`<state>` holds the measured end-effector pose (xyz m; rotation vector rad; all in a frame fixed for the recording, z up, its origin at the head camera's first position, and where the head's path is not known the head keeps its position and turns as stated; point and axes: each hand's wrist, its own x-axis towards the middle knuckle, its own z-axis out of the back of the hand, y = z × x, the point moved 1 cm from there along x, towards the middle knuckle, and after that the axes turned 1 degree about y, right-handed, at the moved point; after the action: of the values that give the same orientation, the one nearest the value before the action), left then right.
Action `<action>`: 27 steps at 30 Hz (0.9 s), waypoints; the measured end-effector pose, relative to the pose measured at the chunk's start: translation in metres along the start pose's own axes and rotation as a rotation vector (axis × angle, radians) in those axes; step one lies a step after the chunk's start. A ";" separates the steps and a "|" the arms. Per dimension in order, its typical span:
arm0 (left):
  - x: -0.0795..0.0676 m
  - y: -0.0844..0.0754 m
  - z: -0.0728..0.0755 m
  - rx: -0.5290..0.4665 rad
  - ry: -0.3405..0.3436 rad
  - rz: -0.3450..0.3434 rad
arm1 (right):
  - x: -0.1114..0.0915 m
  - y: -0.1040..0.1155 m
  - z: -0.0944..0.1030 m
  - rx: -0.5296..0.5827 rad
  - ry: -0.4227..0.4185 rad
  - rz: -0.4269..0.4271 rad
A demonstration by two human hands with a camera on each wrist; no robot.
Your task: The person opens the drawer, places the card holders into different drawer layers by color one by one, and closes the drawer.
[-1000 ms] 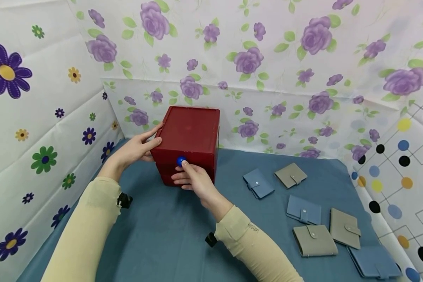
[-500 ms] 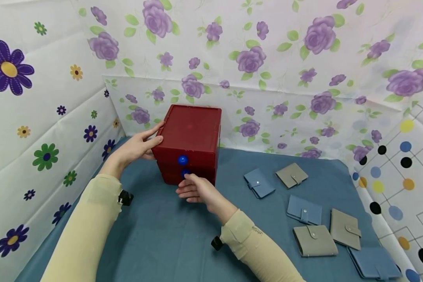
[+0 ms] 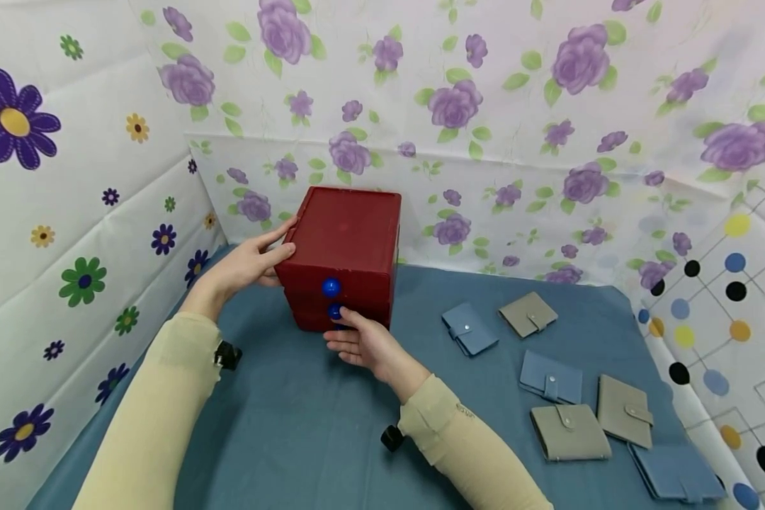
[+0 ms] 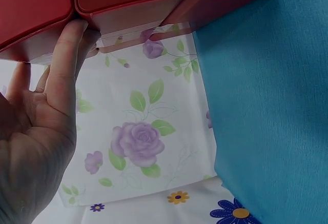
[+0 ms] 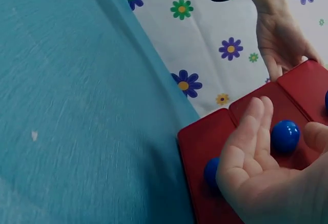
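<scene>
A dark red drawer box (image 3: pixel 344 230) stands against the back wall, with blue round knobs down its front. My left hand (image 3: pixel 242 265) rests on the box's left side, thumb by the top edge. In the left wrist view its fingers (image 4: pixel 64 62) reach up straight against the red side. My right hand (image 3: pixel 372 347) is at the front, its thumb by the middle knob (image 3: pixel 335 312). In the right wrist view that knob (image 5: pixel 285 136) sits between the spread thumb and the straight fingers. Above it is the top knob (image 3: pixel 331 287); the bottom knob (image 5: pixel 211 172) is partly hidden by my right hand.
On the blue cloth (image 3: pixel 280 425) to the right lie several snap-strap wallets, among them a small blue wallet (image 3: pixel 469 329), a small grey-beige wallet (image 3: pixel 528 314) and a larger grey-beige wallet (image 3: pixel 570 433). Patterned sheets (image 3: pixel 421 85) enclose the back and both sides.
My right hand has left the top knob and moved down to the middle knob, thumb and fingers apart. My left hand stays on the side of the box.
</scene>
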<state>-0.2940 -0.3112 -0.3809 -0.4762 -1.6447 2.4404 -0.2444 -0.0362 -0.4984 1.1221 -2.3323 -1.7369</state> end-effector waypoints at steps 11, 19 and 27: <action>0.000 -0.005 0.002 -0.014 -0.026 -0.008 | 0.005 0.005 -0.007 0.033 -0.032 0.036; -0.002 0.000 0.002 -0.004 -0.017 -0.008 | 0.007 0.000 -0.011 0.028 -0.061 0.038; -0.001 0.001 -0.001 -0.002 -0.012 -0.019 | 0.005 -0.005 -0.010 0.021 -0.083 0.034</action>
<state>-0.2925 -0.3116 -0.3821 -0.4456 -1.6489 2.4330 -0.2409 -0.0478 -0.5004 1.0262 -2.4071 -1.7856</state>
